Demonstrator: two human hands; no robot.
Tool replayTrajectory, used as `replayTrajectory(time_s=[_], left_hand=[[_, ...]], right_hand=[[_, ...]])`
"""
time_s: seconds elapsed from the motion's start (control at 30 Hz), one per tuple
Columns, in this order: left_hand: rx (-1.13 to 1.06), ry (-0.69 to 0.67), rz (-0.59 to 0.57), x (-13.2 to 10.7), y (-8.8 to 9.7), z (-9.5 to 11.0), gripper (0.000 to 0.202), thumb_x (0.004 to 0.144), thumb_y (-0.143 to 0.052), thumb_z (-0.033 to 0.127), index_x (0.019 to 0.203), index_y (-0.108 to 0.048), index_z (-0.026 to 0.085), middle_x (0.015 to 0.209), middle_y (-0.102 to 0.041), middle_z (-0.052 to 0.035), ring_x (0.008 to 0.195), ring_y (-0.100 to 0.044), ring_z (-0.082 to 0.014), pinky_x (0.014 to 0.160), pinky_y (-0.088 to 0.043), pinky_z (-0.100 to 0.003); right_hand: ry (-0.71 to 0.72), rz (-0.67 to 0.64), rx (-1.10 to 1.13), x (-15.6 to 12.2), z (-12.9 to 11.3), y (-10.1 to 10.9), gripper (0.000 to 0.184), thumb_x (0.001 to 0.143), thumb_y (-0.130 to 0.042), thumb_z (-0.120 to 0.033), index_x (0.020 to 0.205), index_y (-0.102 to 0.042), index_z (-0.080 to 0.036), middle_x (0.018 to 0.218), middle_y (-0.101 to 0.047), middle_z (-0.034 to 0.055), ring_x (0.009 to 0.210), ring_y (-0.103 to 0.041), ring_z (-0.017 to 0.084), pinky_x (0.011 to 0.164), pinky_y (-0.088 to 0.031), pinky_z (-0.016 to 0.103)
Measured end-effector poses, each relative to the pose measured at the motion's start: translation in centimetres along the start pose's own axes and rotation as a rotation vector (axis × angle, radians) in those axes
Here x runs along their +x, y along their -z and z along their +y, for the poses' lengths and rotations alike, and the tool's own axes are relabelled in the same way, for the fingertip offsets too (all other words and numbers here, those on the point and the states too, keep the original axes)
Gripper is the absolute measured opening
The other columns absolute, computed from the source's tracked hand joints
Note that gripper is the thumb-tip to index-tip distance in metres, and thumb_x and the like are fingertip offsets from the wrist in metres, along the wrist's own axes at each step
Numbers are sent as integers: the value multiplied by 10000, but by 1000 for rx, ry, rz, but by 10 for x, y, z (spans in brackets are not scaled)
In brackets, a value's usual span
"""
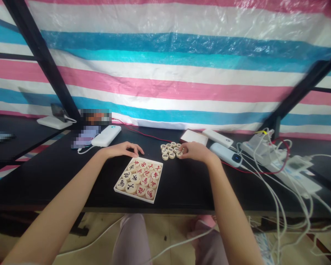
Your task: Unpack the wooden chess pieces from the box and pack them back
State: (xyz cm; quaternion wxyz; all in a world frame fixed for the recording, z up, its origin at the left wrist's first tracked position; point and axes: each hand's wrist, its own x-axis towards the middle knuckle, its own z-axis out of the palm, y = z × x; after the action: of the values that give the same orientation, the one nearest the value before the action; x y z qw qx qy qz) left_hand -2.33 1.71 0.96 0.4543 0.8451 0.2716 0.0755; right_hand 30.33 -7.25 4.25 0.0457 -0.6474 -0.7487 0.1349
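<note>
1. Single view: camera on your head, looking forward and down over the table (44,173).
2. Close range: left hand (124,149) and right hand (194,151) sit mid-frame, arms entering from the bottom corners.
3. You face the striped tarp (165,84); it fills the upper half.
4. Floor (165,230) shows under the near table edge.

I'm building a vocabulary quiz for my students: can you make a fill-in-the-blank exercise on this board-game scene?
1. The right hand touches loose xiangqi pieces on the ____ table.
2. The left hand is by the far corner of a ____ tray.
3. Characters on the tray pieces are black or ____.
Missing: black; white; red
</note>
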Motion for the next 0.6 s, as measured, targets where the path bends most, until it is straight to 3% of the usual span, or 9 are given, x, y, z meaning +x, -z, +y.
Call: replayTrajectory(time_s=[0.17,0.47,0.6], left_hand=[[22,2,-1,1,1,-1,244,768,-637,428,777,-640,184,1187,-604,-28,1105,-534,-212,973,-361,-334],[-21,-9,5,2,0,-3,249,750,-656,424,782,-650,177,1178,-610,-41,1106,-531,-221,972,-359,-341],[-50,-17,3,2,0,-5,241,741,-669,412,778,-656,174,1169,-616,-48,1098,-536,-219,967,-357,-340]], right_hand=[[-1,0,-32,3,-2,-3,239,720,-638,-308,946,-630,-232,912,-694,10,858,-615,195,650,-382,260],[70,60,69,10,5,-10,205,703,-640,-193,904,-604,-219,810,-688,-4,749,-600,164,615,-360,252],[179,107,202,6,-7,-8,184,757,-625,-269,931,-604,-209,734,-659,-8,699,-581,149,620,-369,254]])
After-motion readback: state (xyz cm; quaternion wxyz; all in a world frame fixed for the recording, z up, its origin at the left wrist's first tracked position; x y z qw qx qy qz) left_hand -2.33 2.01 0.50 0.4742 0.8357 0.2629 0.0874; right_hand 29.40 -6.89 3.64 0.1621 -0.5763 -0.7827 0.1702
